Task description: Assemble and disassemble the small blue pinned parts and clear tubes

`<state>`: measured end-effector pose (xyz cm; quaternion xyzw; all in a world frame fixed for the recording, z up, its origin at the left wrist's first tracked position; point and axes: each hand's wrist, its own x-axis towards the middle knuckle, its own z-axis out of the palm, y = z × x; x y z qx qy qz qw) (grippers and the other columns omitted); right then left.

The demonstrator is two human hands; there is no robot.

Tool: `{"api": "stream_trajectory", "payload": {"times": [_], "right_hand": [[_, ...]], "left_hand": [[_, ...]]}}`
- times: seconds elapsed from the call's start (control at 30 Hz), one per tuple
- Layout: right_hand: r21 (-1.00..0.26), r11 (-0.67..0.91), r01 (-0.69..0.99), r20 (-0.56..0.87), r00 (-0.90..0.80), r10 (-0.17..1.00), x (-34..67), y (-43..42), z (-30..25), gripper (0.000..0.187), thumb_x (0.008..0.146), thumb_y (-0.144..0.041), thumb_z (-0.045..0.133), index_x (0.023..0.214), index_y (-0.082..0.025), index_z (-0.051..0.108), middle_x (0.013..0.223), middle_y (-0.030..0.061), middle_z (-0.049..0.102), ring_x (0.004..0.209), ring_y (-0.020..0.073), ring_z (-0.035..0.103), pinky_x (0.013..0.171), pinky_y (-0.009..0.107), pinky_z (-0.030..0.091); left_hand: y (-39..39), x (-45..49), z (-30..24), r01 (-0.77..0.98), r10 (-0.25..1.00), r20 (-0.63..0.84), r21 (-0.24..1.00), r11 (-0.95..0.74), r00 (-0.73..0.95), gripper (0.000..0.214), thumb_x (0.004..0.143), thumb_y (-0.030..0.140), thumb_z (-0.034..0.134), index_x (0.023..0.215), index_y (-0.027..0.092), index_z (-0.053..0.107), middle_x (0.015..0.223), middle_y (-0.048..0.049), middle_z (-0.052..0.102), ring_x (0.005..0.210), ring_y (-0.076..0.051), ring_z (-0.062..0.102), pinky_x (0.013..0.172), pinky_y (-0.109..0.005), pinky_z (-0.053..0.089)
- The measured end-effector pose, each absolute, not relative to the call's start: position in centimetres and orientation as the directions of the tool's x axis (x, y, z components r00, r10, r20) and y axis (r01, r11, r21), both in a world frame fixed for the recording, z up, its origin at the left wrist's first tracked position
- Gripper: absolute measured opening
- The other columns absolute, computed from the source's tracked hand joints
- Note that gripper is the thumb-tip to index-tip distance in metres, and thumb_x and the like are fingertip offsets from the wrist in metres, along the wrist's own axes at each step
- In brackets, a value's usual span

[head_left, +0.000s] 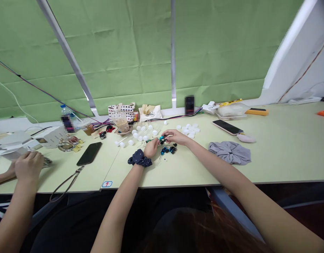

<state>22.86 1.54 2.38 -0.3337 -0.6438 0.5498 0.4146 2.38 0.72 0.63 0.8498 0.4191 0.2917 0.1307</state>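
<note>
My left hand [151,147], with a dark blue scrunchie [139,158] on its wrist, and my right hand [175,136] meet over the pale green table [193,168]. Together they pinch a small blue and black part [162,139], fingers closed on it. A little cluster of similar blue and black parts [168,150] lies just below my right hand. Several white caps [190,129] are scattered behind my hands, with clear tubes [144,131] among them on the left.
A black phone [89,153] with a strap lies to the left, another phone [227,127] and a grey scrunchie [229,151] to the right. Bags, a plastic cup [121,122] and a bottle [67,119] stand along the green screen. Another person's hands [28,165] rest at far left.
</note>
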Motion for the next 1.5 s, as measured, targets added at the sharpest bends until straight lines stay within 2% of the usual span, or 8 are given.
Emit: {"api": "stream_trajectory", "payload": {"times": [0.17,0.37,0.63,0.87,1.07,1.27,1.4,1.5], "right_hand": [[-0.994,0.096,0.048,0.073,-0.355,0.932,22.4,1.4,2.4,0.035,0.079,-0.045,0.067,0.105,-0.022,0.058,0.084,0.0025,0.059,0.056,0.0093,0.059,0.043,0.019,0.049],[-0.952,0.305,0.015,0.274,-0.400,0.874,22.2,1.5,2.2,0.035,0.070,-0.033,0.076,0.097,-0.018,0.060,0.081,0.0010,0.057,0.061,0.0075,0.056,0.051,0.017,0.050],[-0.995,0.097,0.017,0.089,-0.264,0.960,21.5,1.9,1.9,0.032,0.082,-0.049,0.061,0.086,-0.018,0.054,0.064,-0.0032,0.049,0.041,0.0055,0.047,0.033,0.015,0.035],[-0.970,0.242,0.020,0.216,-0.385,0.897,22.2,1.4,2.4,0.031,0.075,-0.032,0.073,0.099,-0.020,0.060,0.094,0.0031,0.059,0.066,0.0075,0.059,0.054,0.018,0.052],[-0.979,0.160,0.128,0.119,-0.281,0.952,21.7,1.5,2.2,0.026,0.085,-0.042,0.061,0.091,-0.017,0.056,0.062,-0.0022,0.052,0.042,0.0073,0.049,0.035,0.016,0.039],[-0.966,0.253,0.055,0.213,-0.383,0.899,22.0,1.2,2.5,0.032,0.075,-0.034,0.072,0.100,-0.020,0.059,0.087,0.0017,0.059,0.060,0.0077,0.057,0.049,0.017,0.048],[-0.988,0.117,0.100,0.089,-0.253,0.963,21.6,1.8,2.0,0.031,0.084,-0.047,0.059,0.089,-0.016,0.057,0.065,-0.0008,0.053,0.043,0.0078,0.050,0.034,0.017,0.037],[-0.976,0.211,0.056,0.185,-0.305,0.934,21.7,2.0,1.9,0.025,0.083,-0.039,0.063,0.088,-0.014,0.059,0.064,-0.0017,0.051,0.045,0.0063,0.048,0.038,0.016,0.038]], "left_hand": [[0.8,2.4,0.6,0.626,0.786,0.397,0.476,-0.618,0.474,0.031,0.095,0.032,0.027,0.081,0.020,0.052,0.079,-0.0052,0.063,0.071,-0.018,0.057,0.070,-0.029,0.041],[0.8,2.4,0.5,0.618,0.777,0.404,0.472,-0.629,0.483,0.031,0.095,0.033,0.027,0.081,0.020,0.051,0.078,-0.0043,0.062,0.071,-0.017,0.056,0.070,-0.027,0.040],[0.8,2.3,0.5,0.618,0.785,0.397,0.484,-0.619,0.475,0.030,0.095,0.032,0.028,0.080,0.020,0.051,0.075,-0.0037,0.061,0.068,-0.017,0.054,0.068,-0.027,0.039],[0.9,2.3,0.5,0.623,0.782,0.403,0.473,-0.623,0.476,0.029,0.095,0.031,0.029,0.081,0.019,0.051,0.077,-0.0047,0.062,0.069,-0.017,0.056,0.068,-0.028,0.040],[0.9,2.3,0.5,0.626,0.780,0.403,0.466,-0.625,0.479,0.031,0.095,0.032,0.028,0.080,0.019,0.051,0.077,-0.0052,0.062,0.070,-0.018,0.056,0.068,-0.028,0.040],[1.0,2.3,0.3,0.617,0.776,0.417,0.472,-0.630,0.473,0.030,0.095,0.032,0.028,0.082,0.019,0.052,0.078,-0.0047,0.062,0.071,-0.017,0.057,0.069,-0.028,0.040],[1.1,2.2,0.2,0.624,0.781,0.415,0.471,-0.623,0.467,0.030,0.095,0.032,0.028,0.082,0.019,0.052,0.078,-0.0048,0.063,0.071,-0.017,0.057,0.070,-0.027,0.041],[1.1,2.2,0.1,0.626,0.783,0.406,0.471,-0.621,0.471,0.030,0.095,0.032,0.029,0.081,0.019,0.052,0.078,-0.0047,0.063,0.070,-0.017,0.057,0.069,-0.027,0.040]]}}
